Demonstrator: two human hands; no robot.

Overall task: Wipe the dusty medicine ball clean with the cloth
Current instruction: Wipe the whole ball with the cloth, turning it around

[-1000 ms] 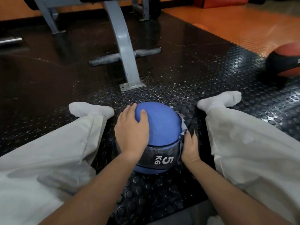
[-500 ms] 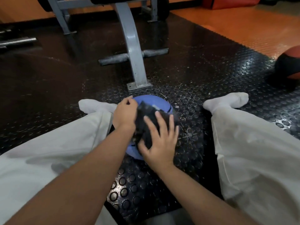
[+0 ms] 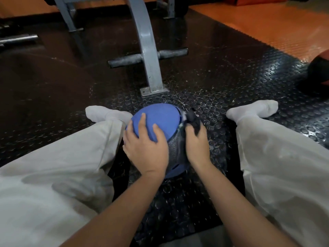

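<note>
Mat [image 3: 231, 77] of black studded rubber, glossy under the room's light, covers most of a gym floor, its tiles meeting at a seam just beyond the ball [image 3: 158, 120], which sits on it between a seated person's outstretched legs. The blue ball, with a grey band round its near right side, is steadied by the left hand [image 3: 146, 148], laid flat over its top and near-left face with fingers splayed and thumb apart. The right hand [image 3: 195, 145] clasps a dark cloth [image 3: 193, 120] bunched against the ball's right side, fingers curled round the fabric, a twist of it sticking up past the knuckles. White trousers [image 3: 71, 157] run down both legs to white socks [image 3: 252, 109], toes turned outward, one on either side of the ball, the left sock [image 3: 105, 113] just beside it. Straight ahead, a grey steel leg [image 3: 147, 50] of a bench frame rises from a foot plate set on the mat, with a dusty grey crossbar [image 3: 170, 54] running through it; more grey legs stand farther back. A steel bar [image 3: 17, 39] lies at the far left edge. To the right, the mat ends against an orange floor [image 3: 267, 29], pale in patches. A red ball [image 3: 318, 68] with a black band rests on the mat at the right edge of the view, near that border and well apart from the hands.
</note>
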